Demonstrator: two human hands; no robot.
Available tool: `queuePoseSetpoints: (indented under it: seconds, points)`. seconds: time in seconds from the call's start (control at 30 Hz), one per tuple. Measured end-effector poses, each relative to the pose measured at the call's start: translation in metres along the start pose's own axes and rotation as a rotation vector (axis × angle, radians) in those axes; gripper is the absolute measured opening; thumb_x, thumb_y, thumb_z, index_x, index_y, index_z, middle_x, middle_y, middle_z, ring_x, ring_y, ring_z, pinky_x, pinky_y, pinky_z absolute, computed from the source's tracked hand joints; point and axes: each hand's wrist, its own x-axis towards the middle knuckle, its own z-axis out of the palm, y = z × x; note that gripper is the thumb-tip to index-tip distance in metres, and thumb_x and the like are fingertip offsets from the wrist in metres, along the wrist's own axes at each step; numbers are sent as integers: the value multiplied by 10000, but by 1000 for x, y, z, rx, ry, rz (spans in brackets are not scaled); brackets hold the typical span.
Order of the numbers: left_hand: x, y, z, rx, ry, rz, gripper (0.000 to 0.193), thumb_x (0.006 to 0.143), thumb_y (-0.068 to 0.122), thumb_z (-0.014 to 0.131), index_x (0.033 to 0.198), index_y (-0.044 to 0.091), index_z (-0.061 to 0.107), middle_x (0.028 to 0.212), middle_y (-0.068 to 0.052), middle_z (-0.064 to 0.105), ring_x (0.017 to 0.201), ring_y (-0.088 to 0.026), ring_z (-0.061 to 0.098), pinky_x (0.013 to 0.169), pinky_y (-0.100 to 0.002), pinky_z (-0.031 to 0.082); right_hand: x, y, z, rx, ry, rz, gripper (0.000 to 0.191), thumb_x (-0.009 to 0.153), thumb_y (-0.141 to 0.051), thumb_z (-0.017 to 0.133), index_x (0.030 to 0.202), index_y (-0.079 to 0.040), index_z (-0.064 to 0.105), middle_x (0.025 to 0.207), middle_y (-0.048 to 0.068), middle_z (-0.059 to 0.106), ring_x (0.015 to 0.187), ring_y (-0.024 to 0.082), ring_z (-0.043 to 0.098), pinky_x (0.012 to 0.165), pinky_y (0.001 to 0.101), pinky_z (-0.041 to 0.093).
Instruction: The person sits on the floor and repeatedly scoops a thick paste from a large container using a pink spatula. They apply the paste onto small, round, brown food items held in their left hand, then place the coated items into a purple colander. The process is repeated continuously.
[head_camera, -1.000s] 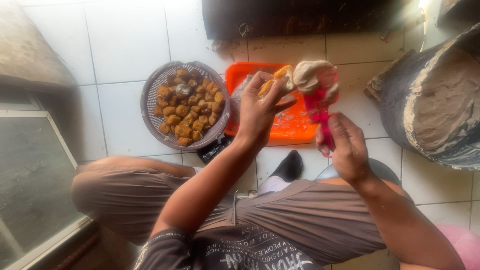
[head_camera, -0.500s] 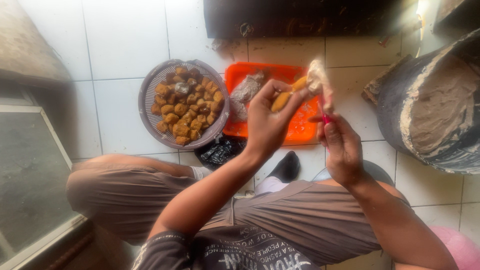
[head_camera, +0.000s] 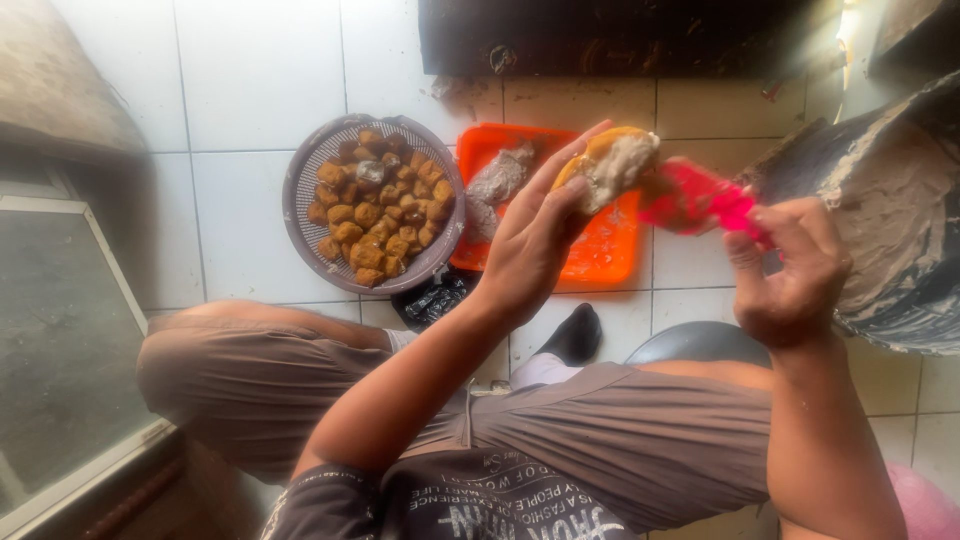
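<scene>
While left hand (head_camera: 535, 235) grips stuffed tofu (head_camera: 610, 165) — right hand (head_camera: 790, 270) pinches pink spoon (head_camera: 700, 200) above tray edge (head_camera: 605, 272).

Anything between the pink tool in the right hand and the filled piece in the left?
Nothing visible. The right hand holds the pink tool right at the pale filling of the golden piece gripped by the left hand.

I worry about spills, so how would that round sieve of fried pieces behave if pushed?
The sieve would probably slide easily, since it sits on smooth floor tiles. It looks light for its size, being thin mesh. The fried pieces are heaped loosely, so a hard shove might roll some off.
</scene>
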Motion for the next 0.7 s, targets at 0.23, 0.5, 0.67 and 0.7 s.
queuePoseSetpoints:
  seconds: [0.23,0.5,0.67,0.7]
  points:
    - [-10,-25,7,259,12,46,560,1101,115,567,1600,-43,367,1491,-211,535,1390,-230,526,1230,-361,418,-6,-17,11,68,3,92,261,1159,-243,692,1122,15,688,978,97,607,837,186,603,698,294,469]
    - [-16,-26,-4,495,-116,44,584,1024,118,675,1538,-22,436,1534,-147,550,1475,-206,511,1286,-367,397,-8,-25,2,-57,70,85,239,1143,-232,742,1132,6,722,968,96,601,809,199,586,675,299,446]
    - [-6,-28,-3,643,29,114,543,911,173,820,1382,2,610,1321,-115,718,1296,-203,666,1195,-369,509,-17,-26,1,-158,106,-29,199,1131,-203,743,1191,-14,730,1012,74,607,895,200,593,764,309,486]
    - [-4,-28,-3,716,65,135,537,886,186,837,1352,7,636,1257,-113,746,1238,-200,693,1174,-370,518,-18,-27,2,-192,118,-59,193,1121,-195,737,1202,-20,730,1024,71,608,937,210,597,792,311,490]
